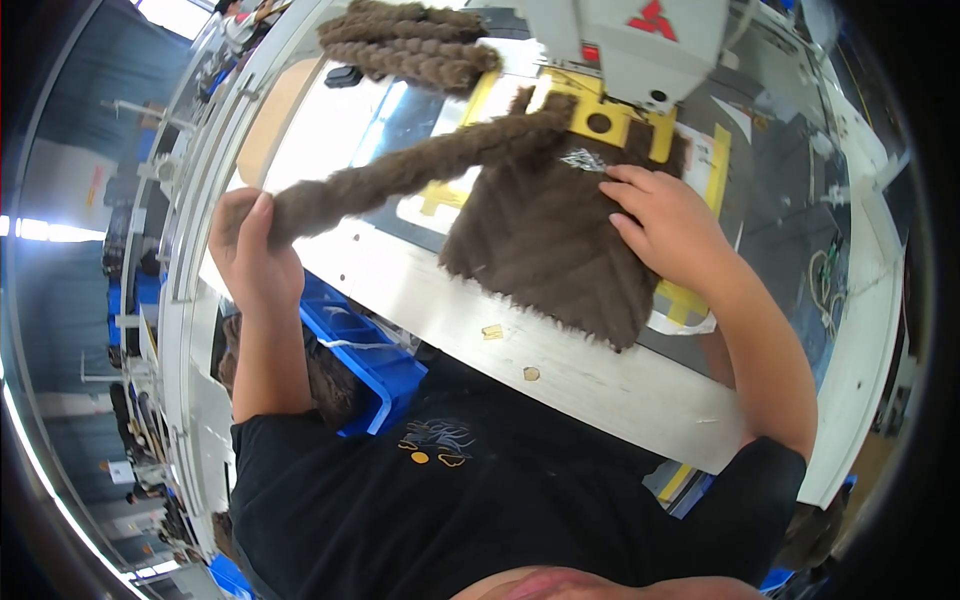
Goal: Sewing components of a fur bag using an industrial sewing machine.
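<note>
My left hand (pixel 256 250) is closed round the near end of a long brown furry strip (pixel 400 172), which runs up across the table to the yellow plate (pixel 560 82) under the white machine head (pixel 650 40). A brown fur panel (pixel 540 250) lies beneath that plate, with a small silvery-white patch (pixel 582 158) on it. My right hand (pixel 670 225) rests on the panel's right part, fingers apart and extended, fingertips beside the patch.
Rolled fur strips (pixel 405 50) and a small black object (pixel 343 76) lie at the back left. A blue bin (pixel 370 360) hangs below the white table edge (pixel 430 300). Another person (pixel 240 25) is in the far upper left.
</note>
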A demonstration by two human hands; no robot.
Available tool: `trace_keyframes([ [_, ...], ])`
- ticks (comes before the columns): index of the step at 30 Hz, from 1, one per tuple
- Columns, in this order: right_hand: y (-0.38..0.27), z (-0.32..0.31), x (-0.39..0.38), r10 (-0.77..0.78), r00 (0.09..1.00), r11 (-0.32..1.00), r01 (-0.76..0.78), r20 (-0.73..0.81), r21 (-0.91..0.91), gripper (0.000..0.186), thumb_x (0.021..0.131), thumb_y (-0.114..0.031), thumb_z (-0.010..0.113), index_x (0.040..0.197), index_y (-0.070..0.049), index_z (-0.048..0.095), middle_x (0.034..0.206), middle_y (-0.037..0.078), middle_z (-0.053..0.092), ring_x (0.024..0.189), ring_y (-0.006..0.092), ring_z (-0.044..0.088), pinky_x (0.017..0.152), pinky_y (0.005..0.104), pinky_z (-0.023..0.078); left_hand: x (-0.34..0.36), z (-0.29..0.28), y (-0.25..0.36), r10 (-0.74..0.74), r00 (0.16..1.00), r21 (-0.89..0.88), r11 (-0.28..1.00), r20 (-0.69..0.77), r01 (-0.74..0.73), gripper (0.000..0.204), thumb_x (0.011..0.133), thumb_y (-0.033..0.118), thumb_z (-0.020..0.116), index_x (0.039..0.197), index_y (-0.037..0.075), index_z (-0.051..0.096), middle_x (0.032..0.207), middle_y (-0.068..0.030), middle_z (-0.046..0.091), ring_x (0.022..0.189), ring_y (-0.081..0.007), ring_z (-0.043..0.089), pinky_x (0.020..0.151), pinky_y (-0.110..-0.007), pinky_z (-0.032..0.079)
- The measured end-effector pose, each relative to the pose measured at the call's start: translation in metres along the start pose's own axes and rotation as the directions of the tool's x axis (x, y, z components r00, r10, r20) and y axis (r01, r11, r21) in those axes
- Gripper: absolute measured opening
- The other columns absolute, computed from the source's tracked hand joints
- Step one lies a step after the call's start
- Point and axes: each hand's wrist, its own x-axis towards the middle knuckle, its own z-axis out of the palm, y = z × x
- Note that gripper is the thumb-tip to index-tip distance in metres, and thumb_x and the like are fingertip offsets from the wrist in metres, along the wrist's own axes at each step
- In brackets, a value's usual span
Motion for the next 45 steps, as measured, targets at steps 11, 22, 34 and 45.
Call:
trace_keyframes([
  [11,-0.101,0.007,0.015,-0.09,0.766,0.257,-0.599,0.636,0.758,0.048,0.103,-0.046,0.062,0.115,0.0,0.07,0.102,0.007,0.074,0.071,0.012,0.063,0.061,0.0294,0.055,-0.019,0.014,0.035,-0.096,0.362,0.076,0.995,0.927,0.069,0.017,0.081,0.002,0.073,0.097,0.0,0.079,0.063,-0.0089,0.061,0.052,-0.0212,0.059,0.048,-0.033,0.04],
  [22,-0.15,0.049,-0.018,0.093,0.814,-0.202,-0.549,0.574,0.811,0.031,0.103,-0.027,0.066,0.103,0.003,0.069,0.082,0.006,0.07,0.073,0.0147,0.067,0.068,0.0311,0.054,-0.034,0.079,-0.021,-0.605,0.518,0.287,0.772,0.605,0.567,0.031,0.092,0.026,0.078,0.097,0.004,0.057,0.074,-0.0005,0.062,0.068,-0.0088,0.06,0.06,-0.025,0.047],
  [34,-0.135,0.042,-0.05,0.237,0.757,0.16,-0.649,0.609,0.744,0.043,0.096,-0.036,0.072,0.098,0.006,0.072,0.082,0.009,0.072,0.078,0.0144,0.067,0.072,0.0346,0.054,-0.064,0.126,-0.077,-0.559,0.462,0.098,0.703,0.689,0.705,0.031,0.088,0.005,0.077,0.1,0.01,0.049,0.085,0.0045,0.051,0.077,-0.0038,0.049,0.066,-0.022,0.041],
  [45,-0.122,0.031,-0.065,0.223,0.792,0.419,-0.604,0.568,0.678,0.056,0.092,-0.048,0.074,0.076,0.005,0.066,0.063,0.014,0.062,0.059,0.0207,0.061,0.058,0.0384,0.048,-0.077,0.136,-0.072,-0.455,0.3,0.105,0.675,0.839,0.731,0.042,0.082,-0.002,0.083,0.098,0.011,0.046,0.095,0.0043,0.046,0.089,-0.0039,0.046,0.074,-0.021,0.04],
])
